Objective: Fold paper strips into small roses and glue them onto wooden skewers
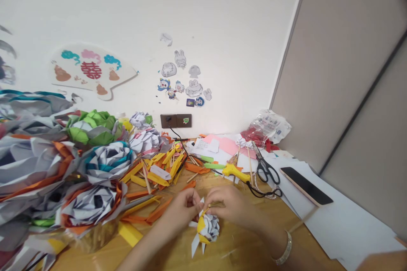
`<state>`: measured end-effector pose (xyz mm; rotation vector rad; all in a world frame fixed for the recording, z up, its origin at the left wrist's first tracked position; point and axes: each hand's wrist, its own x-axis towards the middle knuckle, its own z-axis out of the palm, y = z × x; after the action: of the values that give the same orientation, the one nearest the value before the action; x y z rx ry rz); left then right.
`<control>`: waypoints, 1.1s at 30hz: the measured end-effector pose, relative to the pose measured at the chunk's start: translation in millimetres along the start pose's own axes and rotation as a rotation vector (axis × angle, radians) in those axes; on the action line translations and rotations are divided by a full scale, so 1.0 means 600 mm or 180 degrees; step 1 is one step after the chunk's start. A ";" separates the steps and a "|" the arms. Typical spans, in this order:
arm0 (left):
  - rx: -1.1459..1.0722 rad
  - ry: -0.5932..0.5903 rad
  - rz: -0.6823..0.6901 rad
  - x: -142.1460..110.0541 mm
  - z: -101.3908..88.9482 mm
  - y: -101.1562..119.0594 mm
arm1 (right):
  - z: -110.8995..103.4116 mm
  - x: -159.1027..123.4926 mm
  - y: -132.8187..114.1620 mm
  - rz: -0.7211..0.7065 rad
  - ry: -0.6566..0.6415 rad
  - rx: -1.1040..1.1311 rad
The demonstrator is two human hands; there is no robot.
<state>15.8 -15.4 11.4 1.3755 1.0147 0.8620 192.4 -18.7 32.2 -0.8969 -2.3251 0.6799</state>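
Note:
A small paper flower (pixel 211 228), white in the middle with yellow and white outer petals, is between my hands just above or on the wooden table. My left hand (pixel 182 211) closes its fingertips on the upper left petals. From the other side, my right hand (pixel 230 205) pinches the flower's top edge near a yellow petal, and the fingers partly hide that spot. The flower lies tilted, its rosette turned to the right and pointed white petals sticking out below. Beyond my right hand lies a yellow hot glue gun (pixel 237 173) with a black cable.
Large paper flowers (pixel 95 205) crowd the left side. Orange and yellow folded paper strips (pixel 159 173) and sticks lie behind my left hand. Black-handled scissors (pixel 267 171), a phone (pixel 307 186) and white paper sheets (pixel 346 224) are on the right. A wall socket (pixel 176 120) feeds a cable.

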 end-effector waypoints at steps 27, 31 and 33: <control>0.0086 0.0113 0.0127 0.006 -0.023 0.011 | -0.021 -0.006 0.002 -0.0034 0.0188 0.0189; -0.0069 -0.0072 0.0363 0.003 -0.033 0.015 | -0.025 0.000 0.011 0.0396 0.1000 0.0370; -0.0042 -0.0137 0.0515 0.002 -0.037 0.015 | -0.022 0.003 0.019 0.0575 0.1113 0.0605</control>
<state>-3.5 -6.2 21.8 1.4738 0.8720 0.9524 204.8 -6.5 35.1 -1.0522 -1.8558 0.7375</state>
